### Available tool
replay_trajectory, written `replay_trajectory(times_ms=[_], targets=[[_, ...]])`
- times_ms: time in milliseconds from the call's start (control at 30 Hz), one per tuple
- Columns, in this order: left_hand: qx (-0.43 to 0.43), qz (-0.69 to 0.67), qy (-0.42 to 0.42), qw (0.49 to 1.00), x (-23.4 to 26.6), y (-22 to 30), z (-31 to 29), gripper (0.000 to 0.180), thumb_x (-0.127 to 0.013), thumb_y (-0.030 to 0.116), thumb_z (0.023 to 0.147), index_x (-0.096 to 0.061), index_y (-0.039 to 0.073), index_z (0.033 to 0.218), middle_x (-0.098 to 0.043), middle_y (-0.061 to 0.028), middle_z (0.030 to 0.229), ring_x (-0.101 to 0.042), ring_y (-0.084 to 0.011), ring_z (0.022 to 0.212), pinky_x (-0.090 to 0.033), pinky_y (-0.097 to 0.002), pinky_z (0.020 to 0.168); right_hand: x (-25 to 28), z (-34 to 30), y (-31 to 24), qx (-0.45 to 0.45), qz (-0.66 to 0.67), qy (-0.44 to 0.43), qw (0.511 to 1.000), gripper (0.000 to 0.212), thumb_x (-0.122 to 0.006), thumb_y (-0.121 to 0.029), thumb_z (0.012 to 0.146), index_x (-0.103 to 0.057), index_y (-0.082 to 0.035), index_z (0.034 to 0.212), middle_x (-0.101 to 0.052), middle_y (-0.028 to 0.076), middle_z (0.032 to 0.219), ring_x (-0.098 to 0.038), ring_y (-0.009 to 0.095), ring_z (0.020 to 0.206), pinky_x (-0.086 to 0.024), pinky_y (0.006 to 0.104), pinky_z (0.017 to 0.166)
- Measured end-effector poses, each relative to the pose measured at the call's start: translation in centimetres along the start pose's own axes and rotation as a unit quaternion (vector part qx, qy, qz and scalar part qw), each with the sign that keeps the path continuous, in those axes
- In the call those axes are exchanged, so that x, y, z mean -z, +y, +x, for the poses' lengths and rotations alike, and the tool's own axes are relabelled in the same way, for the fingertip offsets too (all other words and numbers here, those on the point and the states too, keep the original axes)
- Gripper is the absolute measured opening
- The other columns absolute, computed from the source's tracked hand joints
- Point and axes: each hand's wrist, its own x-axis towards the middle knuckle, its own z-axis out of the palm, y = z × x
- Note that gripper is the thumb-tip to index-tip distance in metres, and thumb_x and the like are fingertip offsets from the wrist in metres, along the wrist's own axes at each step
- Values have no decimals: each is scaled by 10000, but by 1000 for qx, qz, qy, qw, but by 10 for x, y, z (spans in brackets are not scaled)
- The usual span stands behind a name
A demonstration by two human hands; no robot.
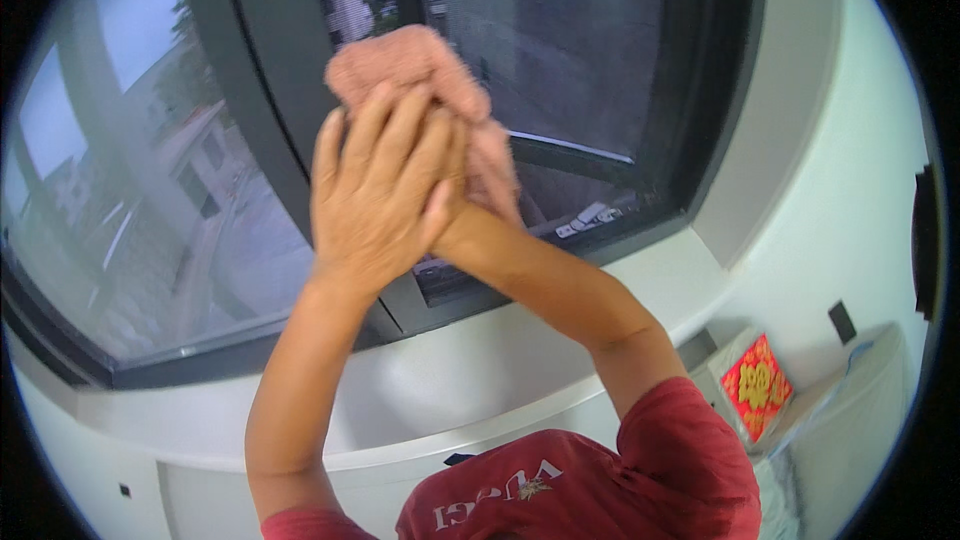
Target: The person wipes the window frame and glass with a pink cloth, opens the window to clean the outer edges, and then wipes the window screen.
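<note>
in the head view, the person's left hand [372, 185] is lying over the right hand, and its fingers [400, 135] are stretching out slightly spread, released rather than clenched. the right hand [458, 158] is showing only as a narrow strip just right of the left fingers; its own fingers are mostly hiding underneath, so one cannot tell whether they are grasping or only pressing. a fluffy pink cloth [405, 55] is bunching just beyond the fingertips and trailing down along their right side, beside the right hand. behind the fingers and the cloth, a dark window frame [285, 40] is standing, with a wide glass pane [150, 200] filling the area left of the fingers and a dark mesh screen [585, 40] spreading to their right. a small pale fitting [590, 220] is sitting low on the frame, right of and below the fingers. a white sill [450, 370] is running below them, nearer the person, who is wearing a red shirt [580, 490]. well apart from the fingers, toward the lower right, a red and gold square decoration [757, 387] is leaning, and a dark plate [842, 322] is sitting on the white wall [800, 210] just beyond it.
</note>
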Motion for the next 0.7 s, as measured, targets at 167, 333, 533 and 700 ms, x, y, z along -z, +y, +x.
replay_trajectory(times_ms=[167,333,533,700], targets=[[-5,-32,-33,999,-1,13,0,482,-554,265,877,-607,80,1319,-485,-142,1461,-395,-353,1388,-253,-517,1142,7,-11,0,47,32,-40,998,500,-550,-309,917,-490,-118,1375,-490,101,1401,-432,270,1313,-346,426,1087],[33,-12,-42,999,-24,44,12,545,-537,274,890,-535,76,1397,-430,-162,1504,-350,-397,1399,-223,-540,1144,33,-24,40,59,27,-81,995,490,-553,-305,915,-500,-120,1365,-499,98,1391,-441,268,1303,-350,423,1084],[14,-39,-43,998,-69,101,39,600,-575,308,857,-518,90,1413,-412,-148,1515,-354,-397,1379,-255,-564,1098,80,-47,117,32,-2,-120,992,478,-556,-301,912,-512,-121,1352,-509,94,1378,-452,266,1292,-355,421,1080],[0,-88,-57,995,-114,170,81,646,-634,303,810,-520,90,1409,-408,-158,1508,-354,-417,1366,-264,-568,1096,137,-73,204,-14,-47,-136,990,468,-559,-297,909,-522,-122,1341,-517,91,1368,-462,265,1282,-359,419,1077]])
